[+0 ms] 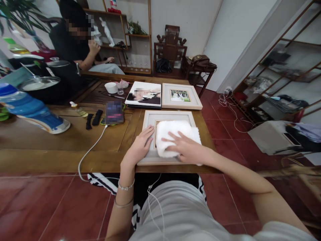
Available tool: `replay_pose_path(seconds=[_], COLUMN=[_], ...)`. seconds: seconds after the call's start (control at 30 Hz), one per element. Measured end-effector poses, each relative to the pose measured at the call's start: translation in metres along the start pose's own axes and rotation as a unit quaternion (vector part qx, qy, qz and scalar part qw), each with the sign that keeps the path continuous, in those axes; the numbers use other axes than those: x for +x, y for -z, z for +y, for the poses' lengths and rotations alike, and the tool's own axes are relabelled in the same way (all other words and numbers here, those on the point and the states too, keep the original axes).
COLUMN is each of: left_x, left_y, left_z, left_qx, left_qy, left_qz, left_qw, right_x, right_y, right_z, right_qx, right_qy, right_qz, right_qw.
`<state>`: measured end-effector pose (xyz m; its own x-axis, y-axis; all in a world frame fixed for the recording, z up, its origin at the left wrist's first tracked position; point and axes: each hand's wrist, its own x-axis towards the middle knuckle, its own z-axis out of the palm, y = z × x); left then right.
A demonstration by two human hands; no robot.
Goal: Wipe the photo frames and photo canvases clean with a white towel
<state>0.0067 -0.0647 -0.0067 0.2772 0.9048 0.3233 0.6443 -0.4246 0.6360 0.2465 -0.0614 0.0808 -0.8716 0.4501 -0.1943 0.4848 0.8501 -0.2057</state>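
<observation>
A pale picture frame (168, 116) lies flat at the near edge of the low wooden table (62, 140). A folded white cloth (173, 132) covers its middle. My right hand (184, 147) lies flat on the cloth, fingers spread. My left hand (140, 145) rests flat on the frame's left border, fingers stretched out, holding nothing.
Two more pictures lie farther back: a photo print (144, 94) and a framed photo (181, 96). A phone (114, 113) with a white cable (90, 149), a white bowl (111, 87) and a blue bottle (32, 112) are to the left. Another person (75, 43) sits beyond the table.
</observation>
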Motion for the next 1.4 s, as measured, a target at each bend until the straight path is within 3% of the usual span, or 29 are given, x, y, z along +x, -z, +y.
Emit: replay_pose_path(seconds=[0.17,0.27,0.37,0.47,0.63,0.77,0.83,0.9,1.03,1.13,1.27,1.4], left_x=[0.0,0.0,0.0,0.0,-0.001,-0.001,-0.001,-0.001,-0.001,-0.002,-0.003,-0.004], left_y=[0.001,0.002,0.003,0.002,0.0,-0.002,-0.002,-0.002,-0.001,0.001,0.003,0.004], left_z=[0.001,0.002,0.003,0.002,0.0,-0.001,-0.001,-0.001,0.0,0.002,0.005,0.006], left_qx=[-0.006,-0.01,-0.009,-0.008,0.001,0.007,0.006,0.005,0.005,0.002,-0.019,-0.031], left_qy=[0.005,0.007,0.012,0.008,0.002,0.004,0.004,0.007,0.006,0.012,0.006,0.007], left_qz=[-0.007,-0.007,-0.003,-0.001,0.001,0.002,0.001,0.001,0.001,-0.002,0.026,0.066], left_qw=[1.0,1.0,1.0,1.0,1.0,1.0,1.0,1.0,1.0,1.0,0.999,0.997], right_x=[0.031,0.05,0.066,0.068,0.018,-0.04,-0.058,-0.061,-0.031,0.013,0.072,0.103], right_y=[-0.001,0.003,0.002,-0.003,-0.001,0.016,0.028,0.04,0.054,0.05,0.028,0.009], right_z=[0.067,0.087,0.077,0.044,-0.013,-0.024,-0.019,-0.009,0.025,0.056,0.075,0.046], right_qx=[-0.139,-0.176,-0.171,-0.141,-0.071,0.019,0.043,0.031,-0.078,-0.156,-0.172,-0.149], right_qy=[-0.119,-0.159,-0.15,-0.119,-0.042,0.045,0.017,-0.047,-0.139,-0.163,-0.164,-0.114], right_qz=[0.089,0.127,0.1,0.047,-0.042,-0.09,-0.083,-0.028,0.168,0.229,0.16,0.065], right_qw=[0.979,0.963,0.969,0.982,0.996,0.995,0.995,0.998,0.973,0.947,0.958,0.98])
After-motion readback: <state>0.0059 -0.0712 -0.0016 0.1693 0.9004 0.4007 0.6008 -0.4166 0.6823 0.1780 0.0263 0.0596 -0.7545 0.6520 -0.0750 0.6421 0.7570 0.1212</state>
